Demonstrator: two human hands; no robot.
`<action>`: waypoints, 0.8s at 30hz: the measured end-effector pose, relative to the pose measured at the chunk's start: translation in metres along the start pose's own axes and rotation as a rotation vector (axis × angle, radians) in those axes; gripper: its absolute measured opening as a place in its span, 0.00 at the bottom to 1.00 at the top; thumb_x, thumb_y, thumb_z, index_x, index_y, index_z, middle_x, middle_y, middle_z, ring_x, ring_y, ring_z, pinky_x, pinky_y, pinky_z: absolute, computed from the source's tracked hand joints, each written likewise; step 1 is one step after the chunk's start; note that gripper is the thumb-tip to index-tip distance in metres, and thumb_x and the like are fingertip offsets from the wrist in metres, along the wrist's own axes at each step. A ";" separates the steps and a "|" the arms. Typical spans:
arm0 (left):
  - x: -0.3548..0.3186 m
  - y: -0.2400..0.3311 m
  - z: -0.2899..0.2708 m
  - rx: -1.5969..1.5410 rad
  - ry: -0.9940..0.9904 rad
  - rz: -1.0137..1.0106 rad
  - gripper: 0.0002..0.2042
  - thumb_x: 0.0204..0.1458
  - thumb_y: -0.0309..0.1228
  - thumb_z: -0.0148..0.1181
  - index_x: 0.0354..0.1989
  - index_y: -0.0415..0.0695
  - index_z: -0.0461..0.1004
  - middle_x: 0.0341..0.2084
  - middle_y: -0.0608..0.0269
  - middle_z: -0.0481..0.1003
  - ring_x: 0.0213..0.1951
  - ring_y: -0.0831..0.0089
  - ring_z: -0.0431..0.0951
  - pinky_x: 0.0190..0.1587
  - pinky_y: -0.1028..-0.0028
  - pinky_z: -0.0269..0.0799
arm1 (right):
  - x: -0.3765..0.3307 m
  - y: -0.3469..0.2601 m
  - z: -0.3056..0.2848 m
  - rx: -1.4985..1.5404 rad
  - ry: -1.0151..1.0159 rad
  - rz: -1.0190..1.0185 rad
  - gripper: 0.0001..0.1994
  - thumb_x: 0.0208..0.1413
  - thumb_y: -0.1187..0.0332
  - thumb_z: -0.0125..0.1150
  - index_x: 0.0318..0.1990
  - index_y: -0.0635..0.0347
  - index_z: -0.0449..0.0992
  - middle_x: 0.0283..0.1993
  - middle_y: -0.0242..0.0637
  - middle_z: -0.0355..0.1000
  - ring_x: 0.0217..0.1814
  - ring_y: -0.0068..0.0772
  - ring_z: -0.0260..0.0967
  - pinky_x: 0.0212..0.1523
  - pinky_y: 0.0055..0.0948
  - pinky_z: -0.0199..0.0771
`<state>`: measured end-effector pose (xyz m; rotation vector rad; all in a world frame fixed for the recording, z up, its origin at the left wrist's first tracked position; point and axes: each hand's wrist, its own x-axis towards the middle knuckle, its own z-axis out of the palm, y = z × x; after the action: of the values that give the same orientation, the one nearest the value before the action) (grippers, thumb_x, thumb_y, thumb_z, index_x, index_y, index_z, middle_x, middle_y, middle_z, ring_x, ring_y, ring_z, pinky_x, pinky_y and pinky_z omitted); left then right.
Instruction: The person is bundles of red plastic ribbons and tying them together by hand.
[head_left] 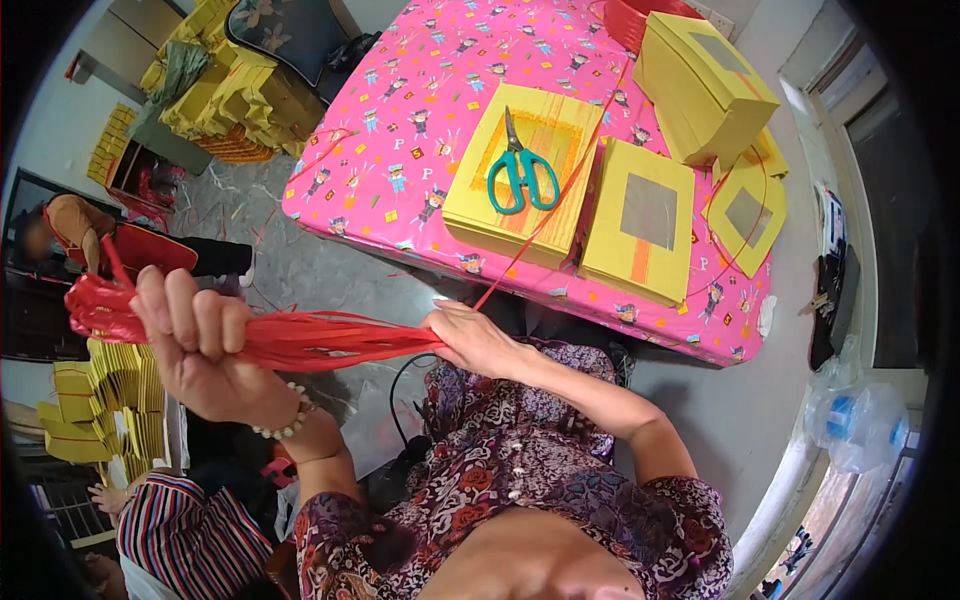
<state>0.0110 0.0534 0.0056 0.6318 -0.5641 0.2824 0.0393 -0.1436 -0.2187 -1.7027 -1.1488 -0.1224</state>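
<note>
A bundle of red plastic strapping strands (330, 340) is stretched sideways in front of my chest. My left hand (205, 345), with a beaded bracelet at the wrist, is wrapped in a fist round its left part, and looped ends stick out beyond the fist. At the bundle's right end my right hand (472, 338) is closed on the strands. From there a single red strand (530, 240) runs up across the table. Teal-handled scissors (520, 185) lie on a stack of yellow paper pieces (465, 215), touched by neither hand.
The pink patterned table (390, 150) also bears another yellow stack (645, 265), a taller yellow pile (700, 95) and a red coil (625, 25). A person in a striped shirt (190, 525) is at lower left, another person (150, 245) farther left. Plastic bottles (850, 420) stand at right.
</note>
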 end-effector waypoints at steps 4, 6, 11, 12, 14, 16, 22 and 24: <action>-0.002 0.027 0.011 0.044 0.037 0.151 0.07 0.57 0.20 0.44 0.29 0.43 0.56 0.18 0.72 0.52 0.14 0.85 0.48 0.15 0.83 0.45 | -0.001 -0.013 -0.015 -0.023 -0.046 0.028 0.17 0.39 0.80 0.62 0.36 0.60 0.60 0.28 0.41 0.64 0.37 0.50 0.67 0.59 0.50 0.63; -0.001 0.040 0.015 0.042 -0.035 0.150 0.08 0.59 0.21 0.41 0.27 0.45 0.55 0.17 0.72 0.51 0.14 0.85 0.47 0.15 0.83 0.45 | -0.003 -0.015 -0.029 -0.086 -0.046 0.034 0.18 0.38 0.80 0.62 0.35 0.60 0.60 0.28 0.40 0.64 0.37 0.49 0.67 0.59 0.50 0.62; 0.001 0.081 0.015 0.021 -0.062 0.203 0.09 0.59 0.20 0.40 0.26 0.45 0.55 0.16 0.73 0.52 0.13 0.87 0.47 0.11 0.83 0.43 | -0.015 -0.006 -0.054 -0.229 -0.067 0.079 0.14 0.38 0.79 0.58 0.34 0.60 0.62 0.30 0.40 0.65 0.37 0.48 0.68 0.58 0.49 0.63; 0.003 0.087 0.011 0.025 -0.061 0.192 0.10 0.57 0.19 0.42 0.25 0.46 0.55 0.16 0.73 0.52 0.13 0.86 0.47 0.12 0.83 0.44 | -0.017 0.001 -0.061 -0.311 -0.033 0.067 0.13 0.38 0.79 0.58 0.34 0.60 0.63 0.30 0.40 0.66 0.37 0.47 0.68 0.57 0.49 0.64; 0.002 0.101 0.010 0.027 -0.045 0.229 0.11 0.56 0.18 0.42 0.24 0.46 0.55 0.16 0.72 0.52 0.13 0.85 0.47 0.13 0.82 0.44 | -0.017 0.003 -0.081 -0.426 -0.002 0.066 0.13 0.38 0.80 0.57 0.35 0.61 0.65 0.29 0.39 0.66 0.37 0.46 0.68 0.55 0.47 0.65; -0.003 0.114 0.007 0.036 -0.012 0.319 0.13 0.53 0.16 0.43 0.21 0.47 0.55 0.15 0.71 0.52 0.13 0.83 0.46 0.15 0.80 0.44 | -0.014 -0.003 -0.100 -0.479 0.025 0.052 0.14 0.38 0.79 0.59 0.35 0.60 0.66 0.30 0.40 0.67 0.37 0.47 0.69 0.51 0.45 0.67; -0.021 0.196 -0.045 0.097 0.095 0.402 0.15 0.52 0.15 0.41 0.18 0.47 0.53 0.14 0.71 0.51 0.13 0.81 0.46 0.16 0.80 0.43 | -0.049 -0.003 -0.107 -0.448 -0.010 0.172 0.17 0.36 0.78 0.62 0.37 0.60 0.66 0.31 0.41 0.67 0.38 0.48 0.69 0.50 0.43 0.68; -0.023 0.198 -0.069 0.185 0.238 0.483 0.16 0.53 0.16 0.40 0.17 0.48 0.51 0.13 0.71 0.48 0.13 0.82 0.45 0.16 0.80 0.43 | -0.058 -0.007 -0.100 -0.344 -0.101 0.165 0.18 0.37 0.76 0.64 0.39 0.59 0.67 0.32 0.41 0.67 0.39 0.49 0.68 0.46 0.43 0.68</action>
<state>-0.0614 0.2488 0.0407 0.6234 -0.4577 0.8602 0.0452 -0.2575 -0.2002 -2.1225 -1.1009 -0.1388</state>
